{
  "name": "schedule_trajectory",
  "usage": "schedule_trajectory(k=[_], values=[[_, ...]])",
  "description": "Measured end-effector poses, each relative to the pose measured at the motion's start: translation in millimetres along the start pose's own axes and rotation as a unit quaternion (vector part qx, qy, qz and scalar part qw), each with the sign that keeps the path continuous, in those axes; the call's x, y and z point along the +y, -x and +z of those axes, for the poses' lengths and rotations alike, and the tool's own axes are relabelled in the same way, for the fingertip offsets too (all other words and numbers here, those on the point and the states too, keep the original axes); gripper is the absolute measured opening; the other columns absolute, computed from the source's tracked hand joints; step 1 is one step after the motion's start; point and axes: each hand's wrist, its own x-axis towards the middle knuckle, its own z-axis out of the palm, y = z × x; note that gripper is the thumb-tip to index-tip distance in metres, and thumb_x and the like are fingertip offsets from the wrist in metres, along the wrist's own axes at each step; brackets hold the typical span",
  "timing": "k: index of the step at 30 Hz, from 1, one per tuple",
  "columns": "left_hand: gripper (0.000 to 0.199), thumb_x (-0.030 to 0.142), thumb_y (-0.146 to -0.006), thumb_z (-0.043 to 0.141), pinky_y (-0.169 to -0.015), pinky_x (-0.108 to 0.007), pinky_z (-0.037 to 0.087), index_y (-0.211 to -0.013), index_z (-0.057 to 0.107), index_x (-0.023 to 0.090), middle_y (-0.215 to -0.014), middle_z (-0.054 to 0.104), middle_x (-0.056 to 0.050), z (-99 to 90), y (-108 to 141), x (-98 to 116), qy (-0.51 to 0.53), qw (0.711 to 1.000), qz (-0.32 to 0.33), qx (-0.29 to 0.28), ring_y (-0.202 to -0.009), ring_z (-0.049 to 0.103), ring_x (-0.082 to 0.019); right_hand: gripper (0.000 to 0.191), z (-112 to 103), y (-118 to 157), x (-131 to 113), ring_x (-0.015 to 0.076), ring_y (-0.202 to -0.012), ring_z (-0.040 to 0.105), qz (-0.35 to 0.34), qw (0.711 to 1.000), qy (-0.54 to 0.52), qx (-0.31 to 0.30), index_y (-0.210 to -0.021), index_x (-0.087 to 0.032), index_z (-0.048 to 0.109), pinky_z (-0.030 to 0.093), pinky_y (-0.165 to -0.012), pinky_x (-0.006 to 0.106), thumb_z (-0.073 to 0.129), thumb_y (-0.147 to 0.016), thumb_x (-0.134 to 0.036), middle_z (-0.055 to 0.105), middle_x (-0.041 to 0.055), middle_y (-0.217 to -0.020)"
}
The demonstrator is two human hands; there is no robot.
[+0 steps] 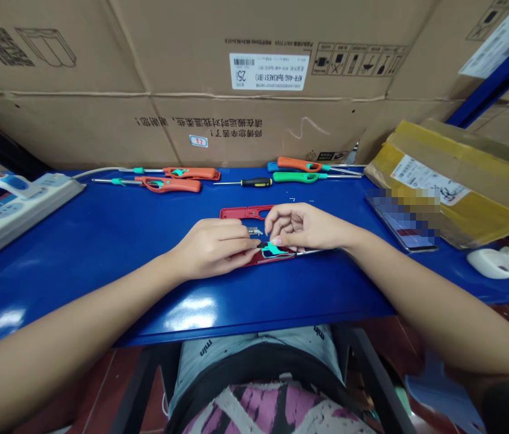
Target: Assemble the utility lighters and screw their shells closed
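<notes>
Lying opened between the left hand (211,244) and the right hand (306,228), a dark red handle half (263,261) was seen with its inside exposed. Its left end was covered by the left fingers, which were brought together and appeared to be clamped on it. The right thumb was laid against a turquoise piece (276,249) in the handle half; whether that piece was pinched or merely touched could not be told, and the other right fingers were loosely curled.

The work was judged to be partway along: a metal rod (311,252) was seen running out from the handle half, below the right hand, and the turquoise piece was set within it. Left unjoined were a matching red half (241,213), laid just beyond the hands, and a small metal part (254,230), placed beside the left fingertips. Farther beyond the grip, a screwdriver (256,182) was laid between orange lighters (168,184) on the left and a green lighter (297,177) on the right, all with handles closed.

Ahead of the hands, reach was bounded by a cardboard wall (100,132); rightward, by a phone (399,223) and a taped parcel (471,187). Nearer the body, a band of blue tabletop (146,235) was left before its front edge, and wider room was offered leftward.
</notes>
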Motion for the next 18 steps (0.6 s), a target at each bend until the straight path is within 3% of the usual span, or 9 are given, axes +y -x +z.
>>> schedule_trajectory(k=[6,10,14,18], values=[[0.008,0.017,-0.094,0.065,-0.062,-0.025,0.051,-0.101,0.068,0.014,-0.079,0.074,-0.005,-0.8,-0.7,0.4,-0.019,1.000,0.016,0.005,-0.067,0.067,-0.014,0.021,0.2,1.5,0.9,0.0077,-0.067,0.060,-0.037,0.999,0.037,0.005,-0.098,-0.016,0.060,0.049,-0.058,0.018,0.074,-0.084,-0.024,0.067,0.0009,-0.082],[0.011,0.017,-0.093,0.067,-0.065,-0.024,0.054,-0.102,0.071,0.013,-0.083,0.076,-0.007,-0.5,-0.7,1.6,0.000,1.000,-0.008,0.015,-0.070,0.070,-0.015,0.021,-0.6,0.4,1.2,0.0070,-0.062,0.055,-0.027,0.999,0.032,-0.004,-0.101,-0.015,0.061,0.049,-0.055,0.018,0.072,-0.087,-0.026,0.064,0.0003,-0.080],[0.014,0.017,-0.094,0.067,-0.074,-0.021,0.057,-0.103,0.076,0.011,-0.091,0.079,-0.009,-2.3,-7.1,6.0,0.097,0.988,-0.113,0.025,-0.077,0.074,-0.014,0.027,-2.5,-0.5,1.3,0.0079,-0.062,0.057,-0.004,1.000,0.010,-0.004,-0.105,-0.014,0.062,0.050,-0.052,0.019,0.074,-0.086,-0.029,0.066,0.0016,-0.082],[0.017,0.024,-0.091,0.071,-0.070,-0.019,0.058,-0.100,0.081,0.014,-0.090,0.081,-0.008,-3.1,-12.3,9.3,0.222,0.938,-0.265,0.015,-0.074,0.075,-0.014,0.031,-4.2,-0.4,2.2,0.0089,-0.062,0.061,0.009,1.000,-0.020,0.015,-0.102,-0.015,0.061,0.052,-0.051,0.019,0.079,-0.082,-0.030,0.067,0.0009,-0.080]])
